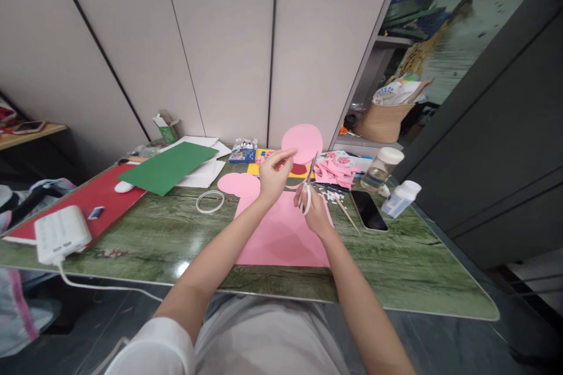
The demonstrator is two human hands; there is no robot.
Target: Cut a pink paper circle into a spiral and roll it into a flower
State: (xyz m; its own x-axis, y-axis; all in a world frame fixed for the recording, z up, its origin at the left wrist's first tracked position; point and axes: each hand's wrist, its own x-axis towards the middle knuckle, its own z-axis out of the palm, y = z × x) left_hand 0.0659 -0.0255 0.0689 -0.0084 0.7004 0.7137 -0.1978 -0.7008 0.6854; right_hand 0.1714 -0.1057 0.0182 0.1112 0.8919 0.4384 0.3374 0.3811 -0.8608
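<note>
My left hand (277,171) pinches the lower left edge of a round pink paper disc (302,142), held up above the table. In my right hand (311,210) is a pair of scissors (307,194) with white handles, its blades pointing up at the disc's lower right edge. Below both hands lies a pink paper sheet (281,240). Further pink paper circles (237,184) rest on the table to the left of my left hand. Pink paper scraps (336,171) are heaped right of the scissors.
Around me on the green table (176,234) are a green sheet (171,167), a white tape ring (210,202), a white power bank (63,233) with a cable, a phone (368,210), a wooden stick (347,214), a white bottle (402,199) and a clear jar (382,169).
</note>
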